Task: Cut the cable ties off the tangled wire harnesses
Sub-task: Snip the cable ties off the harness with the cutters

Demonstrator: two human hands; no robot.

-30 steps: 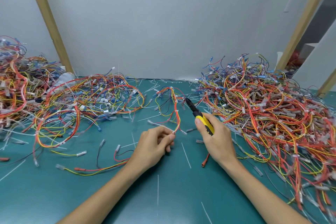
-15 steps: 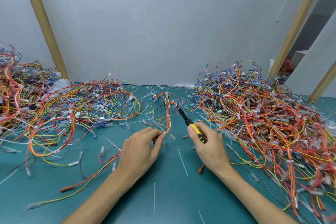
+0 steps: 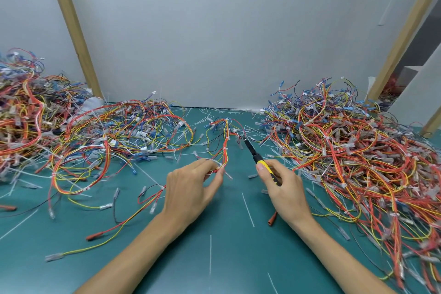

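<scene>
Nearest the camera, bare green surface (image 3: 214, 258) with loose white tie offcuts (image 3: 248, 210) and a few stray single wires. Both forearms come in from the bottom edge. Left hand (image 3: 191, 188) pinches one small wire harness (image 3: 225, 150) between thumb and fingertips at its near end; the red, orange and yellow strands run from the pinch away toward the wall and fan out at the far end. Right hand (image 3: 284, 186) is curled round the yellow handle of the cutters (image 3: 256, 155), thumb on top, black nose pointing up and to the left. The nose sits just beside the harness on its right, apart from it, not on a tie. Whether the blades are parted: too small to tell. White cable ties (image 3: 226, 138) show on the harness beyond the pinch, one midway and one close to the fingertips. Step in hand, as I judge it: harness presented, cutter lining up, no cut under way. The next move calls for swinging the nose left onto a tie, catching only the strap and not the insulation, while the left hand keeps the bundle taut. Farther out, a big tangled heap (image 3: 358, 150) lies right of the right hand, touching the surface to its edge, and flatter heaps (image 3: 119, 131) lie left. Behind: grey wall (image 3: 214, 31), leaning wooden posts (image 3: 71, 26).
</scene>
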